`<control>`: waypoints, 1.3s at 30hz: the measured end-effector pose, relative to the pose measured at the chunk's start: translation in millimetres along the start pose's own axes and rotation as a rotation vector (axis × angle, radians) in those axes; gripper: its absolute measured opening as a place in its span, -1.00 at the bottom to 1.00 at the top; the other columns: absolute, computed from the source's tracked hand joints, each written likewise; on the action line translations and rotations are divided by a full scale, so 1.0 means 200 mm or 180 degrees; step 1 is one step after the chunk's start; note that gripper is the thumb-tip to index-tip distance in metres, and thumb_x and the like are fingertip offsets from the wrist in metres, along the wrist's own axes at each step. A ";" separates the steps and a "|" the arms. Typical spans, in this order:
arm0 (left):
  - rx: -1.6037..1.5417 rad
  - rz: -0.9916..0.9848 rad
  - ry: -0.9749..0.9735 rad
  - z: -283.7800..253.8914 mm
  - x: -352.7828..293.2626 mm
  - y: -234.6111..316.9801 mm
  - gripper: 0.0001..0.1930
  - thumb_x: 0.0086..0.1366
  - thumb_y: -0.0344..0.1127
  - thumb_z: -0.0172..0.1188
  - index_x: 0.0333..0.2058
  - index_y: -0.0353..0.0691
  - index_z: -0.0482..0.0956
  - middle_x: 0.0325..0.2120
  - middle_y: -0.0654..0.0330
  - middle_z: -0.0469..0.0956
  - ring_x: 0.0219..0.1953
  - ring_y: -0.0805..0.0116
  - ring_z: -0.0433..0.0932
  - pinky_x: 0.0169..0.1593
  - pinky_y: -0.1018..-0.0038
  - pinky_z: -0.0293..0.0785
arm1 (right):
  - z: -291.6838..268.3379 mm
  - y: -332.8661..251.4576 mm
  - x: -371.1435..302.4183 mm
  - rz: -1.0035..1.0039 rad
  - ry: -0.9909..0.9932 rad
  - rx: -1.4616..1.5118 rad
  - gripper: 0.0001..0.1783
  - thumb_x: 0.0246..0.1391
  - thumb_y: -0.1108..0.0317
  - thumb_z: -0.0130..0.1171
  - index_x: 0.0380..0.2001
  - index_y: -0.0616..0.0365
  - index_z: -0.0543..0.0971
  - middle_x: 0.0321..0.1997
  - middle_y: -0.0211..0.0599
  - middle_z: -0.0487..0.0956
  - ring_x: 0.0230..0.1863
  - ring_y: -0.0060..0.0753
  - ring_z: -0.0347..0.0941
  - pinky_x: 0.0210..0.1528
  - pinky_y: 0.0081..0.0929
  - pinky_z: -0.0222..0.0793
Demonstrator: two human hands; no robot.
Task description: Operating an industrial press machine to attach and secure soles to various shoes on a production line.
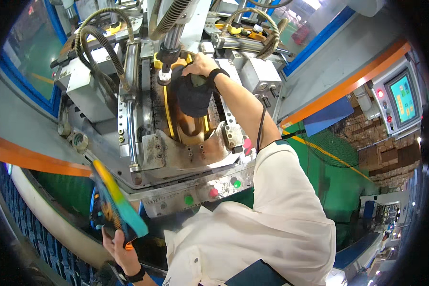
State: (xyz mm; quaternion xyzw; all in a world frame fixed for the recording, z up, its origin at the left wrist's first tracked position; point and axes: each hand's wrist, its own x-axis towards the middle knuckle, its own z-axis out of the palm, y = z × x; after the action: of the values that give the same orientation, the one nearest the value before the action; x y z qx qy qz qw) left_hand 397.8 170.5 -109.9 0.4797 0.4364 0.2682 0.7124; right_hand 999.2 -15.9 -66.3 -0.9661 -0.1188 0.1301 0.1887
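L hand: holding a multicol. shoe off to the person's L, beside the mach. front; fingers and thumb closed on its lower end. Shoe is tilted, sole a yellow-to-teal band, upper dark w/ orange detail; blurred, so fine detail n/a. R hand: at the top edge of a black piece, arm reaching fwd; fingertips partly hidden, so cannot tell if it grips or merely presses

Loc. of black piece: in the mach. bay, above the tan cradle, just R of the vert. ram. Whether it bears on the cradle cannot be told from this view. Dark green area shows at its upper opening

Handling (insp. judgement): shoe prob. light, one hand enough; sole likely springy and grippy, upper softer and apt to crease. Best hold approx. mid-sole, thumb one side, fingers opp., keeping pressure off the upper. Black piece looks matt and fabric-like, est. light, pliable, not slippery, low breakage risk; main concern is distortion or snagging on the metal. Rec. hold: top rim, nr. the opening, fingers kept clear of the ram
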 end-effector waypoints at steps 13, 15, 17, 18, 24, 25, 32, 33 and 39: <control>-0.0440 0.0198 0.1384 -0.12 -0.31 -0.20 -0.41 0.27 -0.22 0.41 0.18 -0.30 0.39 0.04 0.15 0.51 -0.03 0.33 0.63 -0.25 0.63 0.58 | 0.38 0.01 -0.06 -0.0067 0.0608 -0.0113 -0.33 -0.23 -0.05 0.52 -0.10 0.21 0.70 -0.06 0.06 0.70 -0.01 0.02 0.67 0.07 -0.20 0.58; -0.0498 0.0007 0.1255 -0.08 -0.34 -0.19 -0.40 0.26 -0.22 0.42 0.18 -0.31 0.39 0.03 0.15 0.51 -0.04 0.33 0.63 -0.26 0.63 0.58 | 0.57 0.06 -0.09 -0.0302 0.1196 -0.0081 -0.43 -0.18 0.06 0.46 -0.18 0.25 0.58 -0.21 0.11 0.70 -0.09 0.09 0.67 -0.06 -0.10 0.59; -0.0581 -0.0017 0.1262 -0.05 -0.36 -0.22 -0.43 0.28 -0.23 0.40 0.17 -0.30 0.40 -0.02 0.15 0.55 -0.07 0.33 0.64 -0.26 0.59 0.60 | 0.73 0.04 -0.07 -0.0313 0.1535 -0.0129 -0.46 -0.18 0.13 0.43 -0.23 0.23 0.45 -0.31 0.12 0.68 -0.20 0.13 0.66 -0.17 -0.03 0.57; -0.0586 0.0008 0.1345 -0.07 -0.38 -0.27 -0.43 0.28 -0.23 0.40 0.17 -0.30 0.40 -0.02 0.15 0.55 -0.07 0.33 0.64 -0.26 0.59 0.60 | 0.75 0.04 -0.08 -0.0418 0.1726 -0.0057 -0.47 -0.18 0.15 0.42 -0.21 0.24 0.46 -0.36 0.09 0.67 -0.24 0.15 0.66 -0.18 -0.01 0.57; -0.0139 0.0537 0.1332 -0.09 -0.69 -0.43 -0.66 0.41 -0.37 0.18 0.09 -0.40 0.48 0.09 0.09 0.46 0.01 0.36 0.55 -0.19 0.50 0.60 | 0.59 0.00 -0.20 -0.0378 0.0114 -0.0376 -0.02 -0.02 -0.06 0.31 0.33 0.32 0.23 0.05 0.13 0.63 0.01 0.13 0.63 0.02 0.02 0.56; -0.0790 -0.0037 0.1217 -0.04 -0.71 -0.35 -0.69 0.41 -0.42 0.16 0.08 -0.40 0.50 0.14 0.05 0.42 0.09 0.27 0.50 -0.13 0.45 0.61 | 0.57 0.18 -0.24 -0.0861 0.0872 -0.0237 0.03 -0.04 -0.10 0.36 0.36 0.27 0.21 0.08 0.12 0.61 -0.01 0.18 0.63 0.04 -0.01 0.56; -0.1738 -0.0076 0.1793 -0.05 -1.26 -0.61 -0.62 0.30 -0.38 0.28 0.06 -0.38 0.51 -0.14 0.12 0.65 -0.12 0.32 0.69 -0.06 0.46 0.65 | 0.71 0.05 -1.56 -0.3042 -0.0373 0.1640 -0.47 0.12 0.50 0.27 0.18 0.32 0.49 0.19 -0.01 0.57 0.20 -0.14 0.52 0.18 -0.28 0.47; -0.1856 -0.0166 0.1939 -0.11 -1.32 -0.70 -0.65 0.30 -0.37 0.28 0.03 -0.36 0.53 -0.15 0.13 0.65 -0.12 0.31 0.69 -0.06 0.43 0.65 | 0.81 0.05 -1.67 -0.3000 -0.0824 0.1805 -0.49 0.12 0.53 0.23 0.18 0.32 0.51 0.13 -0.09 0.60 0.14 -0.25 0.55 0.15 -0.35 0.48; -0.2654 -0.0215 0.2894 -0.39 -1.80 -1.00 -0.68 0.28 -0.30 0.32 -0.04 -0.30 0.58 -0.18 0.13 0.67 -0.16 0.25 0.69 -0.08 0.22 0.69 | 1.10 0.00 -2.10 -0.3114 -0.1961 0.1765 -0.65 0.12 0.54 0.20 0.01 0.30 0.62 0.00 -0.22 0.67 -0.02 -0.41 0.60 0.06 -0.46 0.51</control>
State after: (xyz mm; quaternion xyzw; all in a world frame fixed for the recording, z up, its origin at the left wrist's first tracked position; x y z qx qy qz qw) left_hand 151.8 -161.4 -174.0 -0.0156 0.5697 0.5711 0.5908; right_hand 540.9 -59.3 -176.5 -0.6339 -0.5567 0.3265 0.4263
